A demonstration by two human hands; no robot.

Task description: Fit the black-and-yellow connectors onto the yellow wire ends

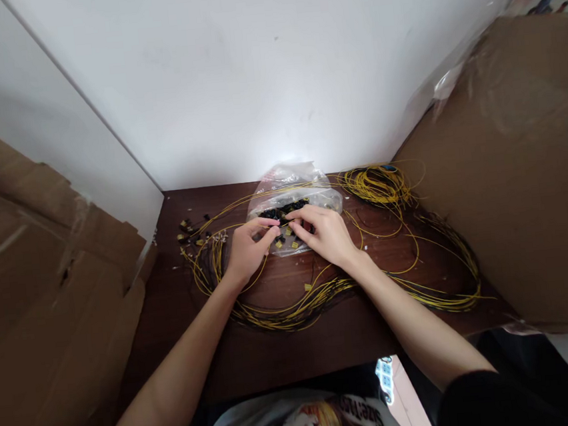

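Note:
My left hand [251,245] and my right hand [324,233] face each other over a clear plastic bag [281,180] at the table's middle. Thumb and forefinger of my left hand pinch a thin yellow wire, with its end close to the other hand. My right hand is closed too, its fingertips pressed on something too small to make out. Beneath the fingers, the bag bears many small black and yellow connectors [294,244]. A long bundle of yellow and black wires [294,316] curves across the table in front of the bag, passing under both forearms.
A coil of yellow wire [379,187] lies at the back right. Small connector pieces [184,236] are scattered at the left of the brown table [288,356]. Cardboard sheets [37,317] stand on both sides, and a white wall [251,75] rises behind.

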